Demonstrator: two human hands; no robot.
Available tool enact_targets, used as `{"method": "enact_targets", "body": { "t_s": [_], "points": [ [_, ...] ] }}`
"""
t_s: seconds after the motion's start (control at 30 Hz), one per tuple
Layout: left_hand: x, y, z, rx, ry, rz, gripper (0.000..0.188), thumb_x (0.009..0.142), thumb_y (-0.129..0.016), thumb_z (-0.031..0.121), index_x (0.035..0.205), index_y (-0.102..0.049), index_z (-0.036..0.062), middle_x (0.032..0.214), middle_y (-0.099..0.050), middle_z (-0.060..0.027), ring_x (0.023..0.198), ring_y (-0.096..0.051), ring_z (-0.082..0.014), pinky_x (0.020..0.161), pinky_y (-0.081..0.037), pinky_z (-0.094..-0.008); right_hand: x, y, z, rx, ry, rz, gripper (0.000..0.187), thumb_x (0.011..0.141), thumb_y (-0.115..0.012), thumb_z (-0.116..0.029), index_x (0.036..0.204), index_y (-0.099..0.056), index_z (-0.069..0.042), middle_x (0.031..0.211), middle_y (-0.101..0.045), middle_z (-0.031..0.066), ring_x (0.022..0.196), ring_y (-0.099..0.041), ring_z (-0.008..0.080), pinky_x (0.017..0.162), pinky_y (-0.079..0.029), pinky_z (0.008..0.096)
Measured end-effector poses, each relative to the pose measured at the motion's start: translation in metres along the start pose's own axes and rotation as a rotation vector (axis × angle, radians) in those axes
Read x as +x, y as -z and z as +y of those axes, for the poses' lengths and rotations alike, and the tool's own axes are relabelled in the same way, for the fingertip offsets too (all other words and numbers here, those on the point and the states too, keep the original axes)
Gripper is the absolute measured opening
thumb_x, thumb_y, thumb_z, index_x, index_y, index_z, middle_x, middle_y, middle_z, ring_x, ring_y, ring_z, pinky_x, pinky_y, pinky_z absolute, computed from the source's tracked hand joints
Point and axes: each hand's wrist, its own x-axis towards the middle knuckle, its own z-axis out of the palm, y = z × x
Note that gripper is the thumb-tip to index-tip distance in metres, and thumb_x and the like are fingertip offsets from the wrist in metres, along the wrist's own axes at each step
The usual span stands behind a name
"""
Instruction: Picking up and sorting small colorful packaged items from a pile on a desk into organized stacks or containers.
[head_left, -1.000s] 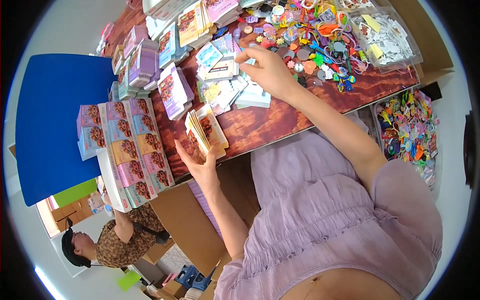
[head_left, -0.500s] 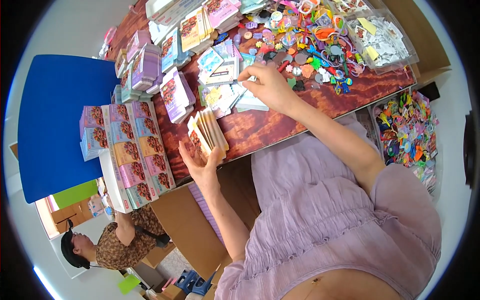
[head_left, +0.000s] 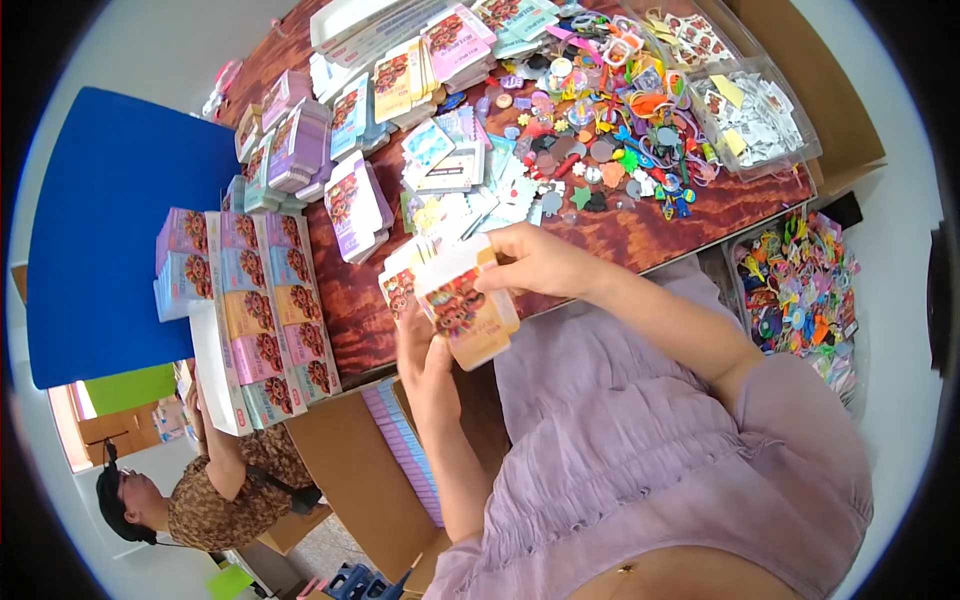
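A small printed yellow-orange carton [head_left: 468, 318] is tilted in front of me at the table's near edge. My right hand [head_left: 530, 265] pinches its upper right side between thumb and fingers. On the lower left, my left hand [head_left: 428, 372] has its thumb at the carton's edge, with the fingers partly hidden behind it. Just behind lies a bundle of similar flat cartons [head_left: 398, 288], largely covered by the held one. Loose cards and sticker sheets [head_left: 450, 165] are spread beyond my hands.
Stacks of flat cartons [head_left: 355, 205] stand at the left, beside display boxes of packs [head_left: 265, 305]. Small colourful trinkets [head_left: 600, 150] cover the far right, near a clear tray [head_left: 760, 115] of small packets. Below, an open cardboard box [head_left: 345, 450] stands near another person [head_left: 225, 490].
My right hand has moved from the loose cards toward me and now grips a carton. The left hand has shifted slightly right and down, and the carton is lifted off the bundle.
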Motion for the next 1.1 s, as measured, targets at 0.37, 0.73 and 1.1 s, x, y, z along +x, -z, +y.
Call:
{"method": "enact_targets", "body": {
  "t_s": [0.37,0.73,1.1],
  "points": [
    [0.016,-0.023,-0.027,-0.100,0.348,-0.364,0.064,0.073,-0.082,0.020,0.126,-0.052,0.0009,0.113,-0.061,-0.0086,0.107,-0.060,-0.0213,0.095,-0.048,-0.0367,-0.036,-0.008,-0.035,-0.823,0.496,0.106,0.020,0.084,-0.066,-0.005,0.104,-0.062,-0.003,0.096,-0.064,0.0059,0.072,-0.062,0.0185,0.064,-0.047,0.0327],
    [0.024,-0.038,-0.033,-0.251,0.283,-0.297,0.039,0.081,-0.072,0.007,0.117,-0.059,-0.0008,0.103,-0.068,-0.0069,0.091,-0.068,-0.0182,0.082,-0.057,-0.0324,-0.050,-0.005,-0.039,-0.463,0.277,0.244,0.015,0.090,-0.065,-0.009,0.103,-0.067,-0.002,0.094,-0.059,0.0025,0.095,-0.057,0.0109,0.075,-0.048,0.0278],
    [0.013,-0.064,-0.026,0.084,0.060,-0.116,0.042,0.096,-0.056,0.003,0.137,-0.048,-0.0016,0.120,-0.063,-0.0112,0.106,-0.062,-0.0169,0.094,-0.049,-0.0316,-0.054,0.013,-0.035,-0.542,0.257,0.471,0.011,0.090,-0.063,-0.003,0.098,-0.068,0.003,0.088,-0.060,0.0033,0.085,-0.059,0.0097,0.075,-0.046,0.0232]
  ]
}}
